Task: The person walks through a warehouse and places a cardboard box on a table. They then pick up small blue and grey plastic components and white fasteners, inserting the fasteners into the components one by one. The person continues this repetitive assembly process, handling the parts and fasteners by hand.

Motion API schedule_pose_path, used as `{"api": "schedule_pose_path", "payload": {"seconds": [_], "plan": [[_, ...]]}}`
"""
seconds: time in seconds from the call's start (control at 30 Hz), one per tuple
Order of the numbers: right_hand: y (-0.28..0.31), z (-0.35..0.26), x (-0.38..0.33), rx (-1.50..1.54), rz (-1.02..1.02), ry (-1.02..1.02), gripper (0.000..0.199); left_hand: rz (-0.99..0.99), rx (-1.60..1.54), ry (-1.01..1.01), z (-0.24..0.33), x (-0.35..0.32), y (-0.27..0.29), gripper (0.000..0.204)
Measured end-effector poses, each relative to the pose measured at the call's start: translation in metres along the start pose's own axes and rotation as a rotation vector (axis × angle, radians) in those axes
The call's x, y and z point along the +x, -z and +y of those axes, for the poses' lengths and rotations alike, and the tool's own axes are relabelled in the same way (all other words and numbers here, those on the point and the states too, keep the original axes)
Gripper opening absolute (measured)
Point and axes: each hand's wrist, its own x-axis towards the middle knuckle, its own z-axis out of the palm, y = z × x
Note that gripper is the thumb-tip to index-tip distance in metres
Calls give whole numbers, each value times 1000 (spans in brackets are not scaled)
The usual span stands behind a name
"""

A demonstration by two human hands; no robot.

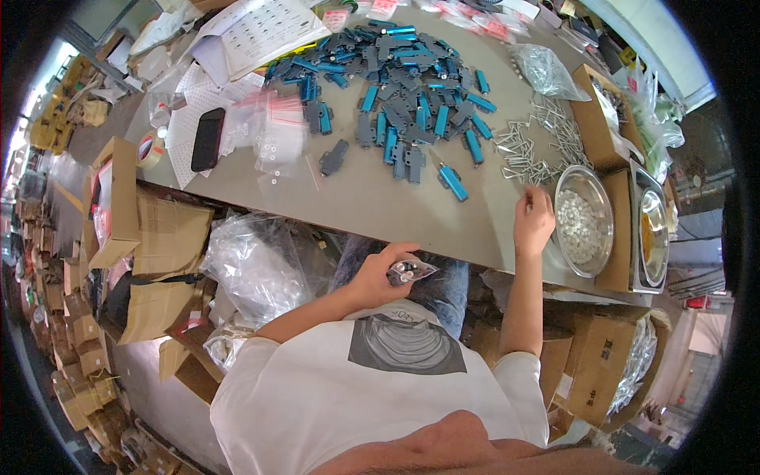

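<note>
In front of my shirt, at the table's near edge, my left hand (381,277) is closed around a small clear plastic bag (413,271) whose mouth gapes. A few small white and dark parts show inside it, too small to name. My right hand (533,220) hovers at the right with fingertips pinched together; whatever is between them is hidden. Just beyond it lies a heap of bent metal hex keys (529,152). Beside it on the right stands a steel bowl (603,207) of small white pieces (579,229). A single blue and grey part (454,183) lies nearest on the table.
A large pile of blue and grey parts (412,103) covers the table's middle. Left of it are small clear bags (281,142), a black phone (207,140) and a tape roll (149,150). Cardboard boxes (606,119) stand along the right edge; a bag of metal pieces (546,70) lies behind.
</note>
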Motion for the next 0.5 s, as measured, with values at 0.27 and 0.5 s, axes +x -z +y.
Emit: {"api": "schedule_pose_path", "payload": {"seconds": [0.27,0.5], "plan": [[53,-91,-18,817,-684,460,21,-123,-339,182,9,13,0,80],[51,-113,-17,848,-1122,143,15,-136,-368,88,23,18,-1,83]]}}
